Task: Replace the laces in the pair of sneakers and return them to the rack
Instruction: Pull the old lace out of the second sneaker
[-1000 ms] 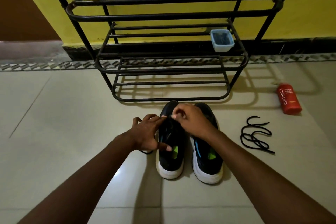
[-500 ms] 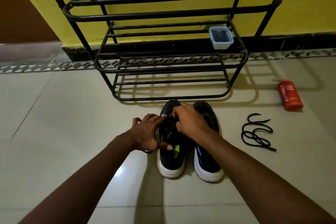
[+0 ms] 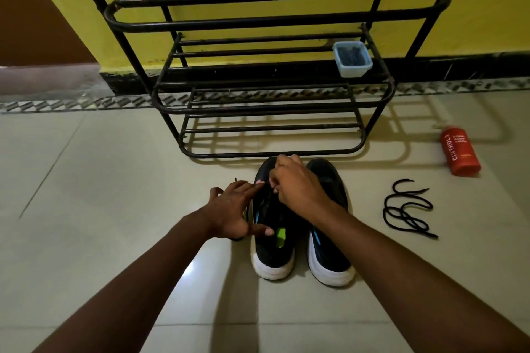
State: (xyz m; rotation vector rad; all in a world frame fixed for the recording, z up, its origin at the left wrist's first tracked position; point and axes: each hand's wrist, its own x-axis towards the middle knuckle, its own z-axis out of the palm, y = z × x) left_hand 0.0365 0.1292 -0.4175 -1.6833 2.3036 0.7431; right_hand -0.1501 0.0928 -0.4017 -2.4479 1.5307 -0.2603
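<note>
Pale floor tiles (image 3: 114,180), yellow wall (image 3: 487,8). The right hand (image 3: 298,189) pinches the black lace (image 3: 268,185) with curled fingers, near the toe of one sneaker (image 3: 272,252), black with a white heel. The left hand (image 3: 232,209), fingers spread wide, steadies its side. Toes point at the rack (image 3: 258,21) just ahead. A loose lace (image 3: 407,209) lies off right.

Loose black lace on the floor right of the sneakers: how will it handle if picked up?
Likely floppy: the loose lace lies in slack curves, so lifted by one end it should dangle. Its loops cross, so they may snag and rise together. Probably light; pushed on the glossy floor, it would likely bunch up.
</note>
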